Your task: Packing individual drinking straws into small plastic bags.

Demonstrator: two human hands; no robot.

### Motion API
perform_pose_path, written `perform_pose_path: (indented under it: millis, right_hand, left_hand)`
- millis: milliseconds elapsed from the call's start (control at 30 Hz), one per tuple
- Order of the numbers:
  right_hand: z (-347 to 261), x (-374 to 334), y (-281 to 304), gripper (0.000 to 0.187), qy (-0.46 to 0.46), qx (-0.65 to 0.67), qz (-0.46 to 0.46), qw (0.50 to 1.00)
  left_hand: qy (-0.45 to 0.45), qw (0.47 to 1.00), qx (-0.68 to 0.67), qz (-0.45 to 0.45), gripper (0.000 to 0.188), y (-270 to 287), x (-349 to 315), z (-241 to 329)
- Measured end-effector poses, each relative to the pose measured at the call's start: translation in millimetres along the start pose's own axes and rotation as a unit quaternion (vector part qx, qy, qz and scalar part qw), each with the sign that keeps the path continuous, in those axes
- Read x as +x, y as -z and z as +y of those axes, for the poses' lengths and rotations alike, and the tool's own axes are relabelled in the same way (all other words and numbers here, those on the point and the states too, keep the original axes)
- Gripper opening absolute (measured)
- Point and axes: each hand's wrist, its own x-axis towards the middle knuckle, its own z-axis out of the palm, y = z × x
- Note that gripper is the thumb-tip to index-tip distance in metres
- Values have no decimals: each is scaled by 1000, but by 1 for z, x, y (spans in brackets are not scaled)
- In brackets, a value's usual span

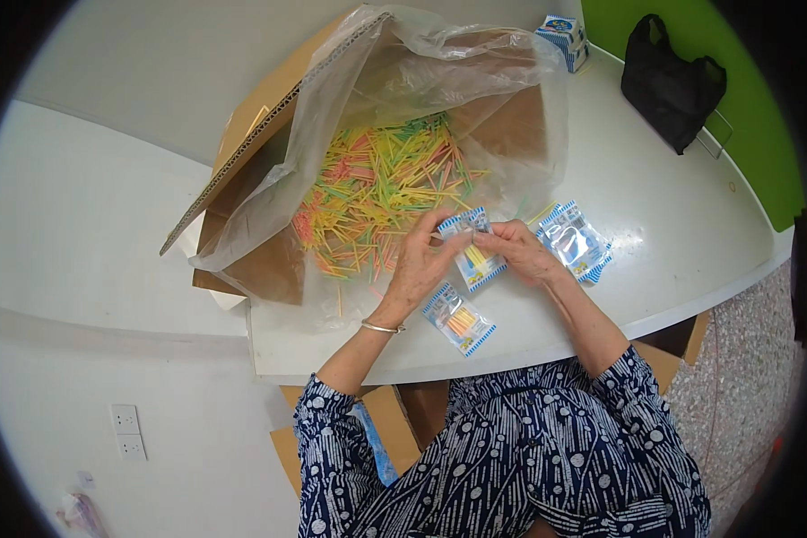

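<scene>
Between my two hands is a small clear packet (481, 267) with blue-and-white striped ends and yellow sticks inside. My left hand (426, 255) grips its left side near the upper end. The fingers of my right hand (524, 253) pinch its right side. Just below, a second packet (459, 319) holding pale orange-yellow sticks lies on the white table (350, 354). To the right of my right hand is a small stack of flat striped packets (576, 240). Beyond my hands, a heap of thin yellow, pink and green sticks (381, 193) fills the bottom of a plastic-lined box.
The cardboard box (282, 134) stands open towards me, its clear plastic liner (520, 67) spilling over the edges. A striped carton (563, 40) and a black bag (672, 85) are at the far right. Open cardboard boxes (390, 426) sit under the table's near edge.
</scene>
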Motion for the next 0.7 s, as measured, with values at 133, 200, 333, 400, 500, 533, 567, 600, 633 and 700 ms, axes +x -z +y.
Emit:
perform_pose_path:
  millis: [133,200,333,400,500,533,567,600,633,700]
  right_hand:
    - [-5,-1,-6,27,-1,-23,15,1000]
    - [-14,-3,-14,24,-32,22,1,999]
    - [-12,-5,-10,26,-62,-84,-35,994]
    - [-11,-5,-10,28,-75,-94,-30,992]
    - [-9,-4,-10,28,-72,-143,-25,987]
    - [-8,-5,-13,28,-73,-143,-26,987]
    - [-8,-6,-18,29,-63,-113,-38,991]
    - [-7,-6,-21,31,-53,-82,-50,994]
    - [-7,-6,-20,31,-53,-82,-48,994]
    - [-7,-6,-17,33,-82,-134,-29,987]
  left_hand:
    - [-14,999,-33,-25,26,1,-2,-9]
    - [14,997,-80,-16,27,5,-1,-9]
    - [68,973,-214,-46,32,5,-1,-2]
    - [60,971,-225,-49,35,2,-3,-2]
    - [78,976,-200,-34,41,0,-5,-7]
    - [63,980,-187,-32,42,1,-5,-9]
    - [49,983,-174,-29,43,2,-5,-11]
    - [49,983,-174,-28,43,3,-6,-13]
    - [28,989,-139,-32,42,3,-7,-13]
    - [7,994,-105,-37,42,4,-6,-10]
